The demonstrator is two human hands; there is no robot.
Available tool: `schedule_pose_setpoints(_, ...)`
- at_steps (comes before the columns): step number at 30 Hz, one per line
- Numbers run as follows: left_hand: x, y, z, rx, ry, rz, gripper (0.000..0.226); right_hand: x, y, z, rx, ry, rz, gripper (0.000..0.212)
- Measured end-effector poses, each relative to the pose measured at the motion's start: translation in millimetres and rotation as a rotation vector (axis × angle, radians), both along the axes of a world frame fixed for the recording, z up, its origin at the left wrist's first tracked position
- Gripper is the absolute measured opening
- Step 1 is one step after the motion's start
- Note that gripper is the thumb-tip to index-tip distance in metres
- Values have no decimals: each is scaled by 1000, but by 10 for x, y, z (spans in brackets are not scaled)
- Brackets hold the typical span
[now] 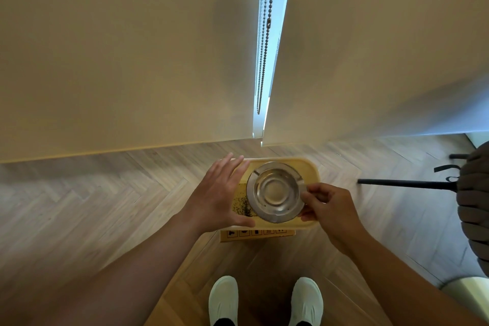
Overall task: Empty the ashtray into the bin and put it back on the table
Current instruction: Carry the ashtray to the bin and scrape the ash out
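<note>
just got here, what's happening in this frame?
A person stands over a yellow bin on the wood floor. The right hand pinches the rim of a metal ashtray held above the bin's opening; its bowl faces up and looks empty. The left hand is open beside it, over the bin's left edge. Dark ash specks lie inside the bin. No table is in view.

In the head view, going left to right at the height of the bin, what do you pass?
Left hand, open, at the bin's left edge → metal ashtray over the bin → right hand, pinching the ashtray's rim → thin black rod → dark ribbed object at the right edge.
</note>
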State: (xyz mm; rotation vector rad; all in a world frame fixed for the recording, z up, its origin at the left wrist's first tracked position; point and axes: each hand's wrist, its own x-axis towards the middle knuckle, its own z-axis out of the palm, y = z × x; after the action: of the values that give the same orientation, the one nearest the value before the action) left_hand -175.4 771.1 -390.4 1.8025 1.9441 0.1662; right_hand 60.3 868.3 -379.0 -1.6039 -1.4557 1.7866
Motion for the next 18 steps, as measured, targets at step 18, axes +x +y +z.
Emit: schedule_pose_setpoints(18,37,-34,63,107,-164,13,123,-14,0,44,87,-22,123,32)
